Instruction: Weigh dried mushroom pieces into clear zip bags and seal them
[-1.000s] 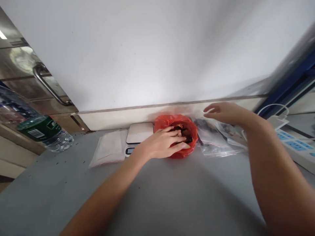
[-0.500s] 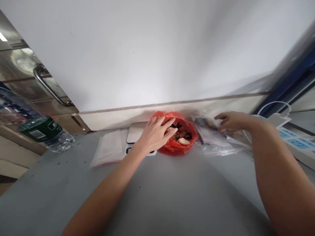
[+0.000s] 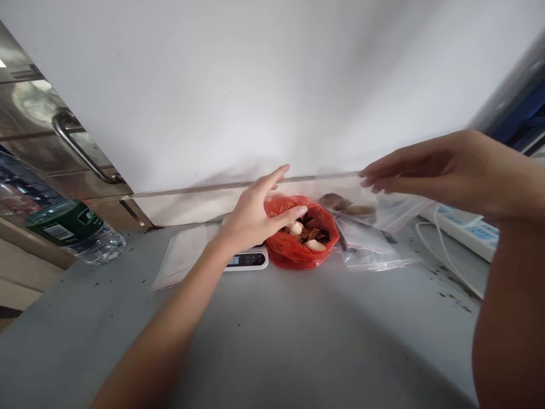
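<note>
A red plastic bag [image 3: 293, 260] stands on the grey table with its mouth spread, holding dark brown and pale dried pieces. Over its left rim is my left hand [image 3: 255, 213], fingers apart and nothing in it. My right hand [image 3: 417, 170] pinches a clear plastic bag [image 3: 349, 184] in the air, right of the red bag. Brown pieces show inside that clear bag, blurred by motion. Several more clear bags [image 3: 374, 258] lie on the table below it. Partly behind my left hand sits a white digital scale [image 3: 247, 261], its display lit.
A stack of clear bags [image 3: 181, 253] lies left of the scale. At the far left stands a large water bottle [image 3: 68, 224] with a green label. A white power strip [image 3: 466, 230] and its cable lie at the right. Behind the table rises a white wall [image 3: 213, 91].
My right hand has raised a clear bag with brown pieces off the pile and moved it up. My left hand has lifted a little from the red bag, uncovering the scale's display.
</note>
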`<state>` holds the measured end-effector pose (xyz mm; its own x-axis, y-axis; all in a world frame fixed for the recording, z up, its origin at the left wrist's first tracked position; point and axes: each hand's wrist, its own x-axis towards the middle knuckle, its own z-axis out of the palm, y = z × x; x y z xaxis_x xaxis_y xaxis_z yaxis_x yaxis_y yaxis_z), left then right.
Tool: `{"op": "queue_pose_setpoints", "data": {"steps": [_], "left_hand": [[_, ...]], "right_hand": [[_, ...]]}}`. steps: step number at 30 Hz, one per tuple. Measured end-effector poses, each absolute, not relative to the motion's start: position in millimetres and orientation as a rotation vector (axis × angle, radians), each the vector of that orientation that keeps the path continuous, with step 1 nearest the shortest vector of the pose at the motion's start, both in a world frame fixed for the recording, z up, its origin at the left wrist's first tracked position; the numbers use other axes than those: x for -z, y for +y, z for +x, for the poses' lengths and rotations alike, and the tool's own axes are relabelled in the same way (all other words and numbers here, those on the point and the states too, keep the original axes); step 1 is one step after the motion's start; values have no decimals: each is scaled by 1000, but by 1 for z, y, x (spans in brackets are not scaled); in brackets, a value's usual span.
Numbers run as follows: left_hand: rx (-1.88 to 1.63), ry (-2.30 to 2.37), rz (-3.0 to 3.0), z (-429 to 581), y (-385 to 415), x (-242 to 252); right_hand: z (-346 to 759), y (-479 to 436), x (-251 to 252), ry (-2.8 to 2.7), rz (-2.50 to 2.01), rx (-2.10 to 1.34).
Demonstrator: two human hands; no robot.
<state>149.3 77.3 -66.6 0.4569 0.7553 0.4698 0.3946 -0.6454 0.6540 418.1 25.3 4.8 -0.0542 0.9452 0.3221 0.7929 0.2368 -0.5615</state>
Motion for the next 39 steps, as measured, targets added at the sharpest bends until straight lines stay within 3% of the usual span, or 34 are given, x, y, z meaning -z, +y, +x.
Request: {"op": "queue_pose_setpoints", "data": {"steps": [6,11,19,23,28,30,35,39], "left_hand": [[-817,620,2002,141,72,55],[-1015,714,1934,120,85,57],[-947,985,1712,99,102,74],[-928,1083,1656,95,104,79],[-1064,1557,1976,94,101,75],[-1043,1491,2146,97,96,71],[-449,1053,2214,112,79,60],[-419,1043,2173,118,74,58]], "right_hand": [[371,37,6,-1945,-1147,-662],[360,53,21,-1931,-1402,-927],[351,66,40,-1804,-1361,-1562],[349,71,50,-1745,-1363,-1629],[345,74,60,-1701,-1365,-1588],[341,75,64,-1692,-1368,-1568],[333,75,68,-1724,-1313,-1581],[327,75,73,-1711,-1175,-1612]]}}
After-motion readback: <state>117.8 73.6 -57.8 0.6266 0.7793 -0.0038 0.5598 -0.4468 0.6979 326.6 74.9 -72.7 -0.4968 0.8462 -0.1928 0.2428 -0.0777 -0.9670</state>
